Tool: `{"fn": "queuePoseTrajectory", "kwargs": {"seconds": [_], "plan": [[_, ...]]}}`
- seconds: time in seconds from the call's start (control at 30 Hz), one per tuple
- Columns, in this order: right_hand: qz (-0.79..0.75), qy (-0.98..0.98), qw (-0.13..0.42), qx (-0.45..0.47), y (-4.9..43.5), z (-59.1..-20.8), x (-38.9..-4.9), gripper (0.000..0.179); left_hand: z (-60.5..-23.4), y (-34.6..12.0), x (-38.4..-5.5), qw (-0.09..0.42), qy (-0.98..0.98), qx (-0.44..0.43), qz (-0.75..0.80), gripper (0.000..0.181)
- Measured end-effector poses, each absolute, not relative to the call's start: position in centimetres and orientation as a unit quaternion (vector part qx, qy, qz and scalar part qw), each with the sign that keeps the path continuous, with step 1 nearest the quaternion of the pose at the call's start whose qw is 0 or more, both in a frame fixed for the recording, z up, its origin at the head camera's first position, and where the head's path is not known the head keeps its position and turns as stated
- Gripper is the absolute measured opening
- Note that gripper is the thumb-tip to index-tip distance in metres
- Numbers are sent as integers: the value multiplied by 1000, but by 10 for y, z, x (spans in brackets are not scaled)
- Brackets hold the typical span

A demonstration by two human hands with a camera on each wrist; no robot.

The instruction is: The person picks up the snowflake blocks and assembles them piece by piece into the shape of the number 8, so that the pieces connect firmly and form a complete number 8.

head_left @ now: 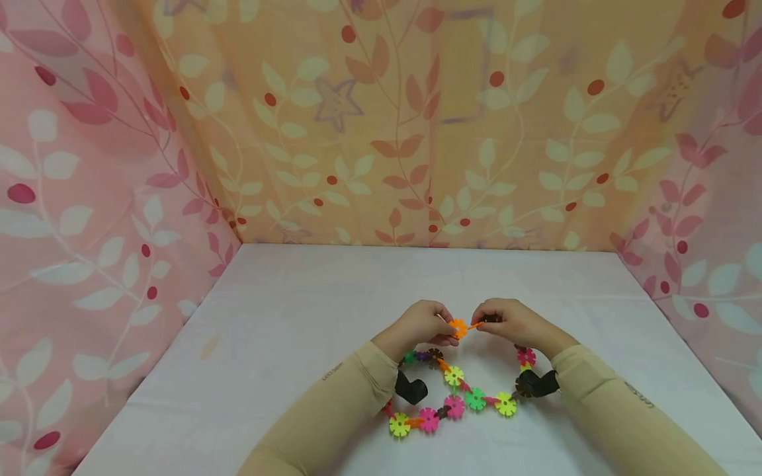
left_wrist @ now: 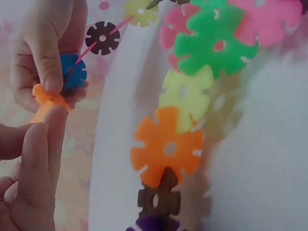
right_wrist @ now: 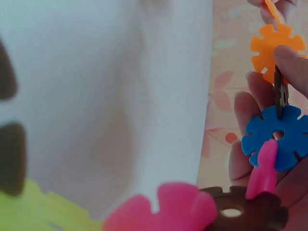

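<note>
My left hand (head_left: 419,324) pinches an orange notched flower disc (head_left: 458,328) between thumb and fingertips. Facing it, my right hand (head_left: 506,320) pinches another orange disc (right_wrist: 278,48), which meets the left hand's piece at the edge. How deeply the two slot together I cannot tell. From the right hand's orange disc runs a chain through a dark brown disc (right_wrist: 281,91), a blue disc (right_wrist: 276,137) and a pink disc (right_wrist: 262,171). More of the linked flower-disc chain (head_left: 475,398), in green, yellow, pink, brown and orange, lies below the hands.
A white-covered table (head_left: 286,297) lies under everything. Patterned cloth (head_left: 381,132) hangs behind and at both sides. Black wrist straps (head_left: 412,389) sit close above the chain, and the forearms partly hide its outer loops.
</note>
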State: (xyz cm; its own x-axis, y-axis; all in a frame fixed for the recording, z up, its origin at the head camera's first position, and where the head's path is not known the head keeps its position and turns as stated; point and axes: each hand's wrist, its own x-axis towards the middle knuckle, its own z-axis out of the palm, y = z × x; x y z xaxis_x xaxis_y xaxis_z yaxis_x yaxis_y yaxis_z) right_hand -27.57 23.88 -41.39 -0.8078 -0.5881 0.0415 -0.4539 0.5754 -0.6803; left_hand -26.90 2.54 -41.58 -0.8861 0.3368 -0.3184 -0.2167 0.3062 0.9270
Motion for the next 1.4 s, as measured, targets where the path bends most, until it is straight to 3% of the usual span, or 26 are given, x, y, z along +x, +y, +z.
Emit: {"fn": "queuePoseTrajectory", "kwargs": {"seconds": [0.77,1.07,1.23,1.4], "plan": [[-373,883,111,-263,236,-412,-276,4,-419,34,-266,217,772,6,598,4],[-343,887,71,-302,230,-415,-277,4,-417,41,-266,191,778,-11,598,3],[-331,882,76,-325,228,-416,-279,4,-420,32,-268,211,779,11,590,3],[-331,885,98,-314,231,-415,-283,7,-415,2,-272,236,803,66,543,16]]}}
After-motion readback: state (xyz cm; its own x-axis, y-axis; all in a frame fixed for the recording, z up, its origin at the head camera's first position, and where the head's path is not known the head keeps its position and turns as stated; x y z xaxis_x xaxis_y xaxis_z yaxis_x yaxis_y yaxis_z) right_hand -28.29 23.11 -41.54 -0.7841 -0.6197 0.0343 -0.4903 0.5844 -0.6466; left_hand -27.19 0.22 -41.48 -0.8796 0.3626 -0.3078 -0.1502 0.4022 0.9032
